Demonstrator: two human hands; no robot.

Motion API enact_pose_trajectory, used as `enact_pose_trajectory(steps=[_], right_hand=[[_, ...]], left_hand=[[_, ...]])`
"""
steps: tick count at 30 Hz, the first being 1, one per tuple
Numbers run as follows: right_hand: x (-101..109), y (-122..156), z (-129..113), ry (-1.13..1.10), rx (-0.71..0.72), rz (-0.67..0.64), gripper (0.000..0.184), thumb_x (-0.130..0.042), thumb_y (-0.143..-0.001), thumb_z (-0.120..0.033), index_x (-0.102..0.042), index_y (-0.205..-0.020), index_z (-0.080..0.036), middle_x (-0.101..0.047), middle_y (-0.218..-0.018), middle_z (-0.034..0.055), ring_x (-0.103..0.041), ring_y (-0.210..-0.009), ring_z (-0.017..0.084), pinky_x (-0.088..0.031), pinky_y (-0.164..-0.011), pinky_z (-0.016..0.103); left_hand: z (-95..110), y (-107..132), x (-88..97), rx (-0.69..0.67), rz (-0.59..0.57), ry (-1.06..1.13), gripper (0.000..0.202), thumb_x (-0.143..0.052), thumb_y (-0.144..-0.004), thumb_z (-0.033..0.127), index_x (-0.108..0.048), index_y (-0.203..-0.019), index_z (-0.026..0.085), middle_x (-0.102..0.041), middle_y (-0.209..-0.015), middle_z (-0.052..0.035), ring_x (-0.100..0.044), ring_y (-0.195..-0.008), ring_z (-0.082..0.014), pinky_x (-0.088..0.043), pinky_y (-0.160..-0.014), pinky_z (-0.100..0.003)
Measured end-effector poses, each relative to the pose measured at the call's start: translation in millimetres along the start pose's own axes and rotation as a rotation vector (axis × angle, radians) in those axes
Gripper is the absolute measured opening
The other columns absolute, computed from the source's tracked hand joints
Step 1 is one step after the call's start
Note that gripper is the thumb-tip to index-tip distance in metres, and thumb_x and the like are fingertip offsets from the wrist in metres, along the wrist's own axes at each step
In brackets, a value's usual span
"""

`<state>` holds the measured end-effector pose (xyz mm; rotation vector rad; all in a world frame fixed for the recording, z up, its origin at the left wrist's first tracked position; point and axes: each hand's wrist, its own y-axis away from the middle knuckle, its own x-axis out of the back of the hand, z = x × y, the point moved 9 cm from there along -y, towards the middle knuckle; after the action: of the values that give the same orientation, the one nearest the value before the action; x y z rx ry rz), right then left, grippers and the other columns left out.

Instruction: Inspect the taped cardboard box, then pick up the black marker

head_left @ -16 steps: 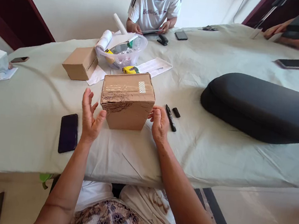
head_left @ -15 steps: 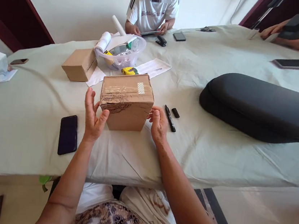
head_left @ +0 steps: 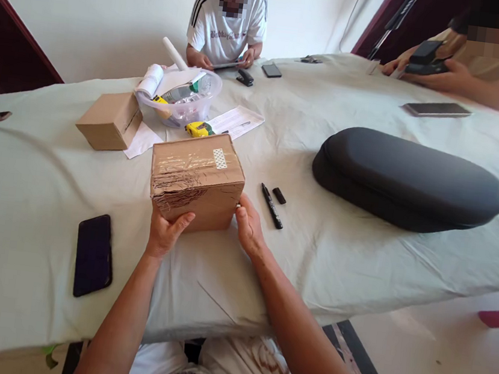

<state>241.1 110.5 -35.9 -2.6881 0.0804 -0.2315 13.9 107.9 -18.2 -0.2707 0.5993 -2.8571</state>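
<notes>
A brown cardboard box point(head_left: 215, 204) stands on the cloth-covered table in front of me, with dark scribbled lines along its front top edge, shiny tape and a white patterned patch on top. My left hand point(head_left: 166, 230) grips its lower left corner, thumb across the front face, the other fingers hidden behind the side. Against the right side lies my right hand point(head_left: 249, 226), thumb near the front edge, its fingertips out of sight behind the box. Just right of that hand are an uncapped black marker point(head_left: 271, 205) and its cap point(head_left: 279, 195).
A phone point(head_left: 94, 256) lies at left. Beyond the box are a smaller carton point(head_left: 107, 120), a plastic basin point(head_left: 215, 93) of odds and ends, a yellow tape measure point(head_left: 199, 129) and a paper point(head_left: 241, 122). A black case point(head_left: 409, 179) occupies the right. Two people sit across the table.
My left hand, raised and spread beside the box before, has come down and closed on its left corner. My right hand now presses against the right side. The view has shifted somewhat.
</notes>
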Motion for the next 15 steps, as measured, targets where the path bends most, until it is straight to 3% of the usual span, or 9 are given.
enact_pose_trajectory(steps=[2,4,7,9,15], right_hand=[[-1.7,1.4,-4.0,-0.026,0.042,-0.022,0.074,-0.041,-0.09,-0.077,-0.048,-0.143,-0.026,-0.062,-0.137,0.0124,-0.064,-0.115,0.028,-0.055,-0.091,0.045],[-2.2,2.8,-10.4,-0.048,0.096,-0.027,0.069,-0.049,-0.092,-0.069,-0.041,-0.147,-0.028,-0.061,-0.141,0.0129,-0.063,-0.122,0.028,-0.054,-0.097,0.047],[-0.4,3.8,-20.5,-0.018,0.161,0.002,0.05,-0.057,-0.095,-0.054,-0.05,-0.138,-0.03,-0.056,-0.146,0.0117,-0.053,-0.136,0.028,-0.046,-0.111,0.051],[2.2,3.6,-25.1,0.037,0.185,0.04,0.043,-0.059,-0.095,-0.05,-0.056,-0.133,-0.031,-0.051,-0.151,0.0107,-0.046,-0.143,0.028,-0.04,-0.117,0.052],[19.3,2.6,-25.2,0.045,0.171,0.19,0.052,-0.058,-0.094,-0.054,-0.051,-0.139,-0.03,-0.046,-0.155,0.0107,-0.04,-0.147,0.03,-0.037,-0.119,0.054]], left_hand=[[-2.5,0.6,6.2,0.013,0.076,0.038,0.073,-0.083,-0.068,0.056,-0.059,-0.125,0.016,-0.069,-0.121,-0.0145,-0.067,-0.114,-0.0279,-0.049,-0.107,-0.044],[-4.6,-0.5,13.1,0.02,0.162,0.123,0.069,-0.083,-0.069,0.052,-0.06,-0.124,0.017,-0.068,-0.123,-0.0137,-0.065,-0.119,-0.028,-0.046,-0.111,-0.044],[-6.1,-3.7,15.6,0.03,0.227,0.331,0.069,-0.08,-0.074,0.051,-0.057,-0.131,0.02,-0.06,-0.139,-0.0129,-0.054,-0.134,-0.0298,-0.04,-0.117,-0.046],[-4.7,-5.4,12.0,0.045,0.229,0.45,0.072,-0.08,-0.074,0.05,-0.054,-0.136,0.023,-0.055,-0.146,-0.012,-0.048,-0.14,-0.0305,-0.039,-0.118,-0.046],[-10.2,-2.7,-8.3,0.189,0.127,0.558,0.082,-0.083,-0.072,0.044,-0.045,-0.144,0.033,-0.048,-0.154,-0.0094,-0.046,-0.142,-0.0303,-0.046,-0.112,-0.045]])
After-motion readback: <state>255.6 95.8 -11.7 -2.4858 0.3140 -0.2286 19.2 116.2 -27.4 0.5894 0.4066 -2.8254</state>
